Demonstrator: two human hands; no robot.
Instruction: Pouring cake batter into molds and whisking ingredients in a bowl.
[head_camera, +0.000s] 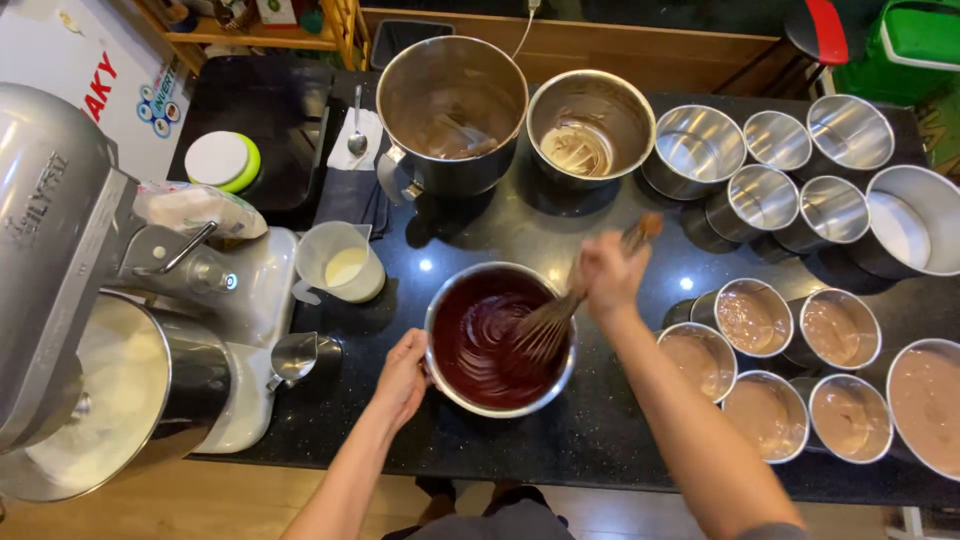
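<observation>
A: How far along are you here?

B: Your steel bowl (499, 338) sits near the front edge of the black table (620, 440), and the dark chocolate mix in it already looks glossy and smooth, with swirl marks. To your right, the filled round tins (790, 372) hold a paler batter, so that portion looks done. Farther back, the empty tins (790, 165) are still bare, and so is the big white-bottomed pan (912, 222).

A: And the grip?

B: Your left hand (403, 375) wraps the bowl's rim, fingers closed on it. Your right hand (608, 272) is closed tight round the handle of the whisk (560, 315), whose wires are down in the mix.

A: What lies beyond?

B: A plastic jug (342, 262) with cream-coloured liquid, the stand mixer (110, 300) at your left, then two scraped-out pots: the large mixing pot (452, 112) and the smaller pot (590, 125).
</observation>
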